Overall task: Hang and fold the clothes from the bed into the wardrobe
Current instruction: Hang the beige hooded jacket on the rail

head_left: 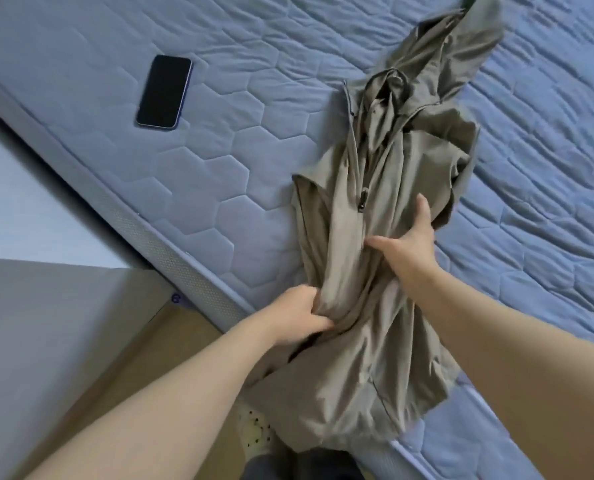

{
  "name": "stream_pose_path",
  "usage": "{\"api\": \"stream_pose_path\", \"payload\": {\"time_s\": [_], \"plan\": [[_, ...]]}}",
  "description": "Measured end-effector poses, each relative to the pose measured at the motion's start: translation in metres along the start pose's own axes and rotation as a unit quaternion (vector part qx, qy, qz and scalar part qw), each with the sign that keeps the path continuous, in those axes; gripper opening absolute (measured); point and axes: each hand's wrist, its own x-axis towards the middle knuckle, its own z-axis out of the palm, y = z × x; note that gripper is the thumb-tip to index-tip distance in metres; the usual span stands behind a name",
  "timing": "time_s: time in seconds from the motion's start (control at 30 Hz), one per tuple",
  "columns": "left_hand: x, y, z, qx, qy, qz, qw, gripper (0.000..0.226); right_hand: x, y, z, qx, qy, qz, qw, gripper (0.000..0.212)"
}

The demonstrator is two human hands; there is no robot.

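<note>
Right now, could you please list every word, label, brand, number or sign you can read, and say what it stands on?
No text can be read in this view.
Phone: the screen is dark and shows nothing.
Purple mark at the corner of the mattress: too small and blurred to read.
Olive hooded jacket: no label or print shows.

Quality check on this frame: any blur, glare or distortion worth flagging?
Head view: light soft and even, no hard shadows; phone screen dark, no glare; zipper pull on the jacket readable; mattress quilting at right smeared; forearms stretched by the wide lens.
</note>
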Motion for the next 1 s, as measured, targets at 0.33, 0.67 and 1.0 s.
{"api": "stream_pose_path", "payload": {"time_s": [0.33, 0.67, 1.0], "plan": [[0.012, -0.007, -0.016, -0.28, 0.285, -0.116, 0.91, 0.034, -0.095, 0.073, 0.014, -0.168, -0.311, 0.185, 0.917, 0.019], [0.035, 0.039, 0.015, 0.129, 0.404, -0.064, 0.903, 0.076, -0.084, 0.055, -0.008, -0.218, 0.127, -0.038, 0.967, 0.019], [0.047, 0.041, 0.005, -0.276, 0.159, -0.027, 0.948, 0.073, -0.028, 0.027, 0.011, -0.083, -0.035, 0.01, 0.996, 0.057]]}}
